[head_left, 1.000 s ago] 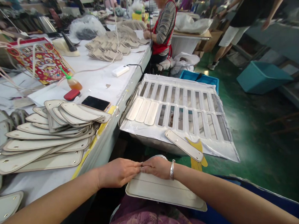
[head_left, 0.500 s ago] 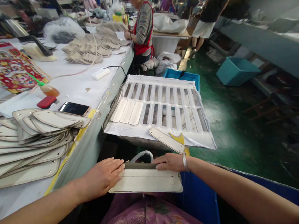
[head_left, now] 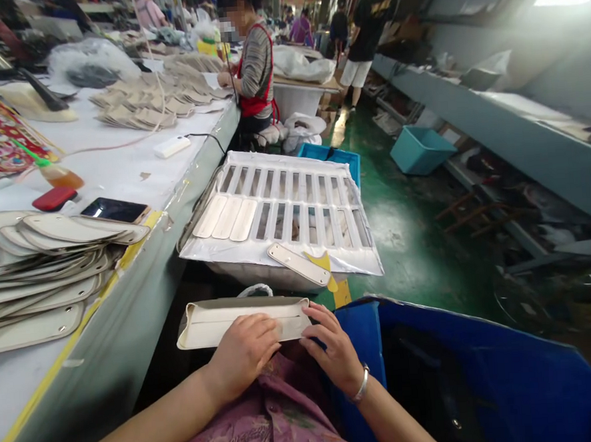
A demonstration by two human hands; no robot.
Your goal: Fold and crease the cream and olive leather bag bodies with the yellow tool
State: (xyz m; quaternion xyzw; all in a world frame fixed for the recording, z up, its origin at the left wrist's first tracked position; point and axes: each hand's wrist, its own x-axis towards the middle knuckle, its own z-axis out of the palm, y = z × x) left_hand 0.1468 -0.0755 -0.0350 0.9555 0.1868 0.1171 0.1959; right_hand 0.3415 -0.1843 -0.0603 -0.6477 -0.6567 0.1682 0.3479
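On my lap lies a cream handbag [head_left: 211,323] with a grey-olive back edge; a wrapped loop handle [head_left: 256,290] shows behind it. Its long cream panel, marked by a lengthwise line, faces up. My left hand [head_left: 246,347] rests palm down across the panel, fingers flat and close together. At the bag's right end, my right hand [head_left: 336,348] curls its thumb and fingers around the edge. Ahead stands a white slotted rack [head_left: 287,245], with cream strips [head_left: 225,217] side by side at its left. A cream strap piece with snaps [head_left: 299,264] lies on its near edge.
Left is a long white table [head_left: 116,152] bearing stacked cream panels [head_left: 34,283], a phone [head_left: 114,210], a red case [head_left: 54,199] and a glue bottle [head_left: 57,174]. A blue bin [head_left: 482,329] stands at my right. A co-worker [head_left: 256,63] sits farther along the table.
The handbag has tilted so its panel shows more fully. My left hand has slid from the left end onto the panel; my right hand has moved from the back edge to the right end.
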